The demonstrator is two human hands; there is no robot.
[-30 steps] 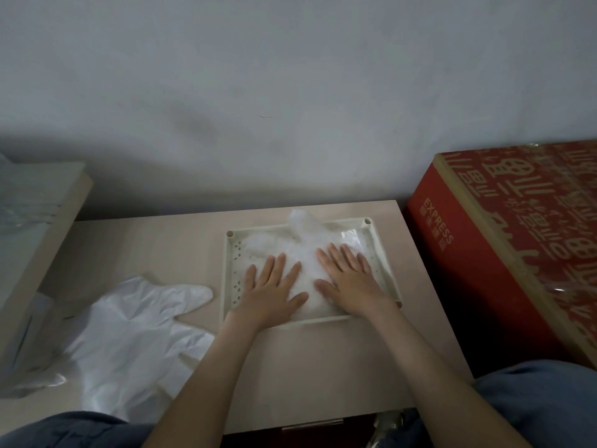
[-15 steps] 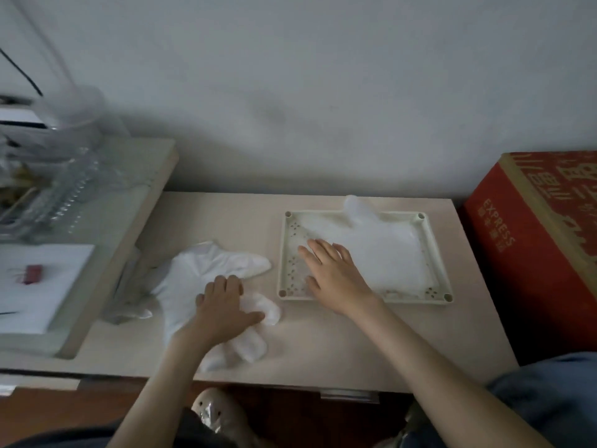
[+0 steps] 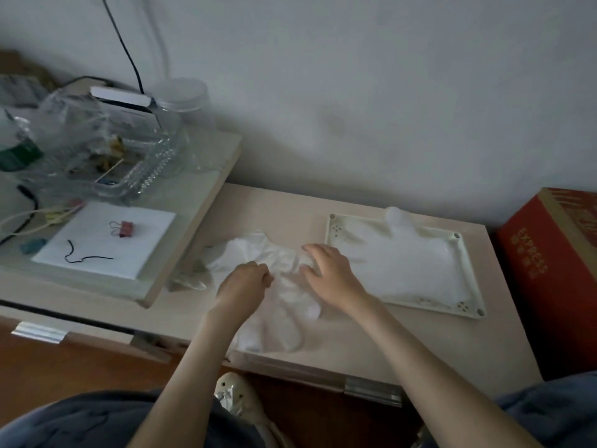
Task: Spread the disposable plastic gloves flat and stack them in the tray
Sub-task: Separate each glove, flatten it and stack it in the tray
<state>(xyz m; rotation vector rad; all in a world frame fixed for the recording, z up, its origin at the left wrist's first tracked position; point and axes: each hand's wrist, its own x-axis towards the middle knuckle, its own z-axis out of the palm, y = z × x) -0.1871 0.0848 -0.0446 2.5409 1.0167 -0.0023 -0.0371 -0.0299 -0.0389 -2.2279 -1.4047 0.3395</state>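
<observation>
From the head camera, I judge the task to be somewhere in the middle. The tray (image 3: pixel 469 273) lies on the right part of the surface (image 3: pixel 355 344) and already holds a flattened glove (image 3: pixel 407 263), with one fingertip over the far rim; how many layers lie there I cannot tell. The loose gloves (image 3: pixel 277 305) are a crumpled white heap on the surface just left of the tray, not spread and not yet stacked.

Both hands are on this heap. The left hand (image 3: pixel 245 282) is closed, its fingers curled into the plastic and gripping it. The right hand (image 3: pixel 329 273) has bent fingers over a fold at the edge nearest the tray; whether it pinches or only presses, I cannot tell.

The room is dim. A higher side surface (image 3: pixel 193 202) at the left carries a clear plastic box (image 3: pixel 113 150), a white pad (image 3: pixel 103 240) and a pink binder clip (image 3: pixel 124 228). A red carton (image 3: pixel 549 270) stands at the right, near a plain wall (image 3: pixel 355 92).
</observation>
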